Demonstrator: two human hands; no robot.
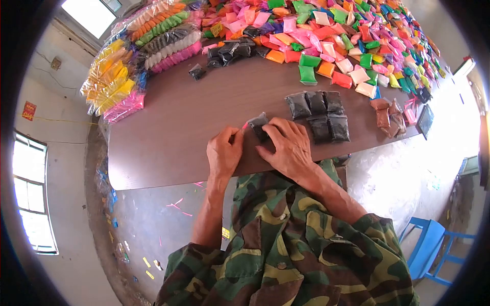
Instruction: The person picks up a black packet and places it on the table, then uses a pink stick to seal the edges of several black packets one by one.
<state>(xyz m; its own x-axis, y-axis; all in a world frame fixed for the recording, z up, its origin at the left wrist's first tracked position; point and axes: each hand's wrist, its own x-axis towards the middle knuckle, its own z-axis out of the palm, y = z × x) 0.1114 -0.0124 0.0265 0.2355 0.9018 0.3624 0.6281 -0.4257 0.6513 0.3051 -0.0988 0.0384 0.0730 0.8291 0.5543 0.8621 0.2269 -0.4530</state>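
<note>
Near the front edge of the brown table, a small black packet (259, 126) with a clear end lies under the fingers of my right hand (292, 145). Its thumb and fingers are closed around the packet's right side. My left hand (224, 149) is closed just to the left, pinching a thin pink strip (245, 125) at the packet's left edge. Most of the strip is hidden by the fingers. To the right of my right hand, several black packets (321, 115) lie side by side in two rows.
A large heap of colourful packets (326, 35) covers the back of the table (168, 122). Bundled packets in clear wrap (115, 76) stand at the left. Brown packets (389, 118) lie near the right edge. A blue chair (426, 247) stands at lower right; pink scraps (178, 206) litter the floor.
</note>
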